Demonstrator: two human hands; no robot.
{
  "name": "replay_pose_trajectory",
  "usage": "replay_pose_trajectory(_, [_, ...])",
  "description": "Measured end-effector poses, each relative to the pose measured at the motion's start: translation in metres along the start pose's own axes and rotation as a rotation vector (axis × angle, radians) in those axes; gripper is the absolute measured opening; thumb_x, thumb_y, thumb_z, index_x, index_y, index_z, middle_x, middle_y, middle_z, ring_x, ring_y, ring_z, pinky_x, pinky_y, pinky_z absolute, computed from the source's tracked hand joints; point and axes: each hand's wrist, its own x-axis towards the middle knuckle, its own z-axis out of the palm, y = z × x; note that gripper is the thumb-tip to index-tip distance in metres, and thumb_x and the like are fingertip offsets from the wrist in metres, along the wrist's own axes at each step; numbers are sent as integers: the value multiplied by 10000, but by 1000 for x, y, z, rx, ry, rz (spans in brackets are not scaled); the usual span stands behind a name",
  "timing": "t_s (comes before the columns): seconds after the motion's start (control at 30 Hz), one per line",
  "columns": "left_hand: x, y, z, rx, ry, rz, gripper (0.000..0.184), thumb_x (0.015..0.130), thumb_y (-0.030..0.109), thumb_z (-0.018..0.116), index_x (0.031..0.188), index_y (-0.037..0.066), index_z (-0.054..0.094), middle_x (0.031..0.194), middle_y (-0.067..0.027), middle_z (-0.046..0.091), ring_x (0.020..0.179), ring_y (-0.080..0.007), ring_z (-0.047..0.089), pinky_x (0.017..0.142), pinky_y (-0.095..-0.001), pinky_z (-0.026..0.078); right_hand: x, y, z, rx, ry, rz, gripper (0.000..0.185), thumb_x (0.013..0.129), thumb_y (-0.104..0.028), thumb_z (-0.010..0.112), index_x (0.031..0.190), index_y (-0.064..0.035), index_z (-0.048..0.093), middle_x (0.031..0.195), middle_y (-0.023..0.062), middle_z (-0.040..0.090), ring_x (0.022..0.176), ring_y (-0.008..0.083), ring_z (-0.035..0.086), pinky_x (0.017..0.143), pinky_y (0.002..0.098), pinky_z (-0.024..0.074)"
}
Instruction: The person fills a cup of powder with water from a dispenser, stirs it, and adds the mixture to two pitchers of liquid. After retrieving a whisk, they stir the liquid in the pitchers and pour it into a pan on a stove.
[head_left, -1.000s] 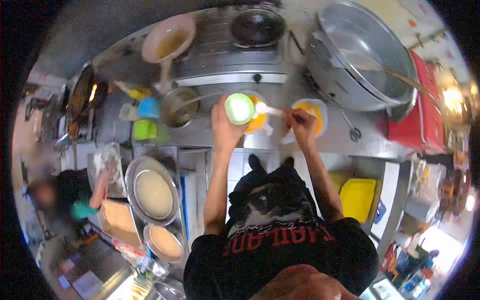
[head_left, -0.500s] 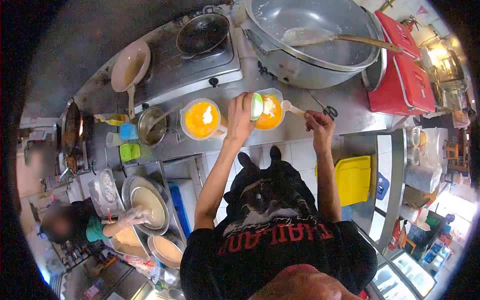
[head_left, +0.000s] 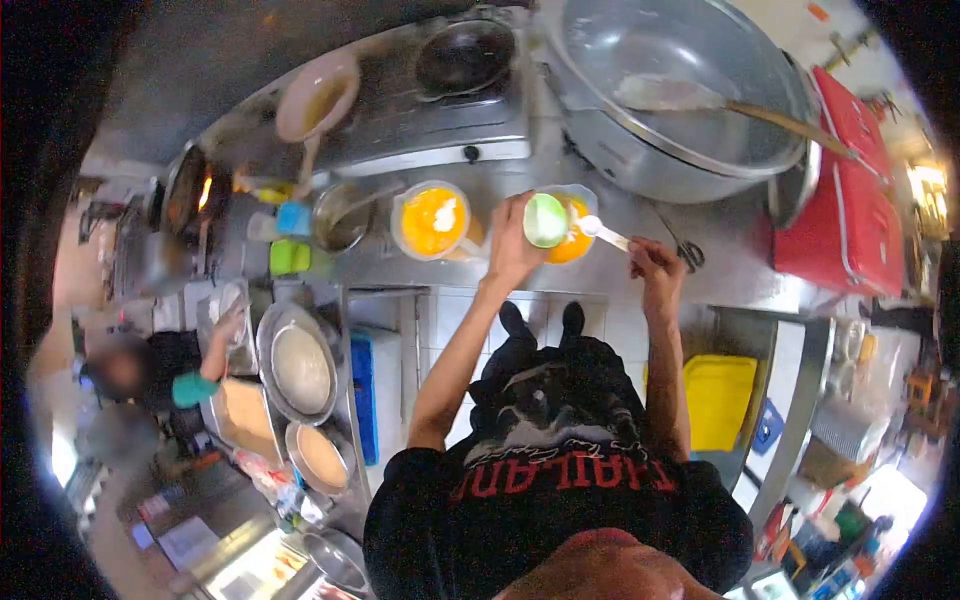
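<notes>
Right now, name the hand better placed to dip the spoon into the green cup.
Likely the right hand: it holds the white spoon close to the green cup, which the left hand holds.

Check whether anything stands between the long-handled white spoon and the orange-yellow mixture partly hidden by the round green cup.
Nothing visible does. The white spoon in the right hand is at the mixture's uncovered right side; the green cup in the left hand hides its left part.

The stove point(head_left: 415, 160), black pan point(head_left: 466, 57) and huge metal pot point(head_left: 640, 160) mark this as a kitchen.
</notes>
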Motion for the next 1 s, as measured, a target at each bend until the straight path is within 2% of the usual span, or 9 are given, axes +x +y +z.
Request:
replay_pose_trajectory(0.13, [-9, -1, -48, -65, 162, -29, 872, 547, 74, 840, 1330, 50, 458, 1265, -190, 530, 1181, -406, 479, 1025, -472, 404, 10, -3, 6, -37, -53, 26, 211, 826, -108, 758, 963, 48, 725, 708, 41, 635, 589, 114, 553, 549, 257, 431])
replay_pose_trajectory(0.27, [-14, -12, -112, 234, 305, -39, 919, 500, 96, 886, 1323, 61, 479, 1255, -174, 539, 1203, -389, 477, 1011, -456, 422, 16, -7, 47, -42, -145, -44, 215, 826, -106, 756, 974, 47, 725, 717, 40, 637, 585, 113, 552, 545, 250, 434])
replay_pose_trajectory(0.4, [-17, -36, -155, 484, 240, -60, 834, 557, 25, 815, 1311, 17, 459, 1243, -178, 520, 1118, -394, 475, 972, -475, 410, 22, -2, 120, -176, -308, -126, 190, 844, -102, 747, 998, 9, 735, 799, 43, 693, 626, 127, 598, 570, 282, 489])
replay_pose_trajectory(0.47, [-20, -55, -161, 557, 167, -18, 755, 603, -1, 760, 1299, 1, 467, 1235, -176, 515, 1106, -397, 472, 972, -470, 413, 19, 18, 163, -413, -377, -482, 202, 819, -92, 752, 1010, -28, 736, 824, 68, 706, 656, 186, 646, 610, 315, 528])
replay_pose_trajectory(0.6, [-15, -59, -164, 619, 41, 20, 678, 663, -9, 700, 1302, 13, 476, 1257, -165, 507, 1138, -376, 476, 980, -461, 419, 6, 23, 230, -565, -580, -1108, 332, 658, -67, 771, 980, -55, 690, 895, 90, 640, 809, 280, 655, 679, 379, 561])
replay_pose_trajectory(0.7, [-15, -60, -163, 704, -28, 41, 651, 679, -6, 676, 1300, 21, 482, 1278, -152, 500, 1160, -360, 475, 985, -457, 419, 14, 58, 247, -666, -581, -1224, 339, 645, -83, 759, 973, -53, 675, 969, 90, 619, 884, 283, 646, 722, 387, 565])
replay_pose_trajectory(0.8, [-10, -62, -161, 821, -106, 56, 637, 689, -10, 657, 1301, 34, 487, 1303, -142, 491, 1181, -345, 471, 994, -452, 417, 7, 55, 241, -567, -604, -1206, 254, 690, 6, 644, 934, -48, 687, 853, 84, 607, 779, 276, 625, 693, 370, 555])
replay_pose_trajectory(0.9, [-14, -61, -154, 869, -169, 87, 631, 700, -13, 645, 1309, 41, 487, 1322, -139, 482, 1196, -339, 465, 1001, -448, 415, 6, 49, 236, -558, -544, -1196, 250, 694, 3, 646, 934, -51, 691, 864, 86, 614, 797, 274, 634, 702, 363, 558])
replay_pose_trajectory(1.0, [-11, -64, -145, 882, -170, 142, 623, 713, -3, 643, 1314, 41, 487, 1332, -138, 475, 1204, -342, 461, 1008, -446, 411, 12, 65, 227, -652, -643, -1056, 312, 674, -34, 693, 985, -53, 670, 949, 98, 613, 910, 303, 639, 792, 393, 562])
